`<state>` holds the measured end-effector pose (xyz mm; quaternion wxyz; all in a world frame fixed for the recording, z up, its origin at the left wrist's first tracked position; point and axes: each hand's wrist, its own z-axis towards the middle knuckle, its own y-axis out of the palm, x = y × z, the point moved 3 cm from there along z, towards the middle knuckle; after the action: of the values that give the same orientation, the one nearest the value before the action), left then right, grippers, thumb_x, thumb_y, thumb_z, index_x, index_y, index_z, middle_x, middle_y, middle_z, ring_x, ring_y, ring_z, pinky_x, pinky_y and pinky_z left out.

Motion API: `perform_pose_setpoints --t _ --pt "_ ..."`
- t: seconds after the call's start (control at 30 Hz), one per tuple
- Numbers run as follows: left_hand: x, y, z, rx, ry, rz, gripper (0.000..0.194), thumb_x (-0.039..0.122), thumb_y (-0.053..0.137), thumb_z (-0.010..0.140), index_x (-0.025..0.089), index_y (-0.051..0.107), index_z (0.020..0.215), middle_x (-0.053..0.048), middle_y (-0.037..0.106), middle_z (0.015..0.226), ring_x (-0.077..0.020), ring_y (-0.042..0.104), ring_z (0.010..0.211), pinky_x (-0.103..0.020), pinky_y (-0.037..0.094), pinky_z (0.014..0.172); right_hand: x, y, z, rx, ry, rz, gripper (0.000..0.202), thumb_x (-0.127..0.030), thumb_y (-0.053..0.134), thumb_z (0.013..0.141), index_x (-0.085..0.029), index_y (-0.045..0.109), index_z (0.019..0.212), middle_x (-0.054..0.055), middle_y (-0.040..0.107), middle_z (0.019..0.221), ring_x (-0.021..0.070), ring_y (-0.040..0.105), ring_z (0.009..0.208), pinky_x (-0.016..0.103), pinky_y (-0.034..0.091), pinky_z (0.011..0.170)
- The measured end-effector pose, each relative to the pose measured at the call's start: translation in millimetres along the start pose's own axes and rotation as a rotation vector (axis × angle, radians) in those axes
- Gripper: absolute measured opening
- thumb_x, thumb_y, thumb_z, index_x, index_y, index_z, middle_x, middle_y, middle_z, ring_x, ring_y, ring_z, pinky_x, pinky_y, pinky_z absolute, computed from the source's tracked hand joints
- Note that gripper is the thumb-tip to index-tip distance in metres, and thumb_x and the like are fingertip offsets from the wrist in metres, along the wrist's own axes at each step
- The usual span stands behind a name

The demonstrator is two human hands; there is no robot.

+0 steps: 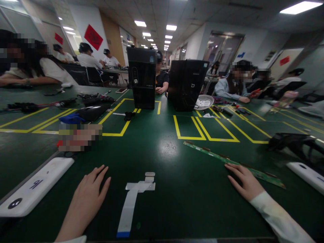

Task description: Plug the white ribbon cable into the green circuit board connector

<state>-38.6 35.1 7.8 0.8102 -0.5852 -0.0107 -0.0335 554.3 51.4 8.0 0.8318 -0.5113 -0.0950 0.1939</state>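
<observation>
My left hand lies flat on the green table, fingers stretched out and holding nothing. To its right is a white flat ribbon cable with a blue end, a crossing strip and a small connector at the top. My right hand rests with fingers extended at the near edge of a long, narrow green circuit board. Its fingertips seem to touch the board, but it does not grip it. Left of my left hand lies a long white casing with a dark round spot.
Two black computer towers stand at the back, with a person behind them. A white basket sits beside the right tower. Cables, a blue item and yellow tape mark the table. Another white casing lies far right.
</observation>
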Motion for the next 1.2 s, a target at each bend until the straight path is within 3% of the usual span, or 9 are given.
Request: perform_pose_setpoints --t 0.33,0.57,0.73,0.97,1.07,1.2 --pt "0.2 2.4 -0.3 0.032 0.022 0.004 0.064 0.051 0.028 0.092 0.008 0.057 0.129 -0.018 0.055 0.135 -0.0358 0.052 0.124 -0.054 0.041 0.104 -122.6 35.8 76.8 -0.092 -0.187 0.202 0.041 -0.031 0.043 0.095 -0.016 0.053 0.132 0.015 0.056 0.125 0.0272 0.05 0.119 0.049 0.044 0.1" --pt "0.0 2.8 -0.9 0.026 0.01 -0.001 0.064 0.051 0.029 0.092 0.008 0.057 0.129 -0.019 0.056 0.134 -0.0359 0.052 0.124 -0.054 0.041 0.104 -202.3 47.3 114.8 -0.238 -0.237 0.28 0.056 -0.039 0.045 0.093 -0.011 0.042 0.142 0.017 0.051 0.134 0.0306 0.043 0.124 0.052 0.038 0.105" --pt "2.3 -0.2 -1.2 0.023 0.0 -0.01 0.06 0.049 0.031 0.092 0.01 0.056 0.13 -0.018 0.055 0.136 -0.035 0.051 0.125 -0.054 0.041 0.104 -240.0 51.0 126.6 -0.336 -0.286 0.311 0.063 -0.047 0.047 0.092 -0.015 0.038 0.145 0.014 0.046 0.141 0.0313 0.036 0.13 0.052 0.033 0.109" --pt "3.4 -3.7 -0.9 -0.003 -0.005 -0.024 0.061 0.049 0.03 0.092 0.009 0.056 0.13 -0.019 0.055 0.135 -0.0359 0.05 0.127 -0.055 0.041 0.105 -251.3 51.0 129.6 -0.357 -0.316 0.311 0.063 -0.053 0.044 0.092 -0.017 0.04 0.144 0.016 0.04 0.146 0.0317 0.032 0.135 0.053 0.03 0.111" --pt "3.8 -3.7 -1.1 -0.009 -0.014 -0.024 0.06 0.048 0.031 0.092 0.009 0.056 0.13 -0.02 0.055 0.135 -0.0361 0.05 0.126 -0.056 0.042 0.103 -237.9 49.9 128.6 -0.297 -0.392 0.306 0.065 -0.051 0.046 0.092 -0.016 0.037 0.146 0.017 0.037 0.148 0.0315 0.028 0.138 0.053 0.029 0.112" --pt "4.6 -4.4 -1.6 0.03 0.008 -0.027 0.058 0.047 0.033 0.093 0.008 0.056 0.129 -0.021 0.055 0.135 -0.0361 0.05 0.127 -0.055 0.04 0.105 -199.6 51.7 126.5 -0.182 -0.425 0.298 0.053 -0.043 0.041 0.096 -0.014 0.045 0.14 0.018 0.041 0.145 0.0302 0.032 0.137 0.053 0.031 0.111"
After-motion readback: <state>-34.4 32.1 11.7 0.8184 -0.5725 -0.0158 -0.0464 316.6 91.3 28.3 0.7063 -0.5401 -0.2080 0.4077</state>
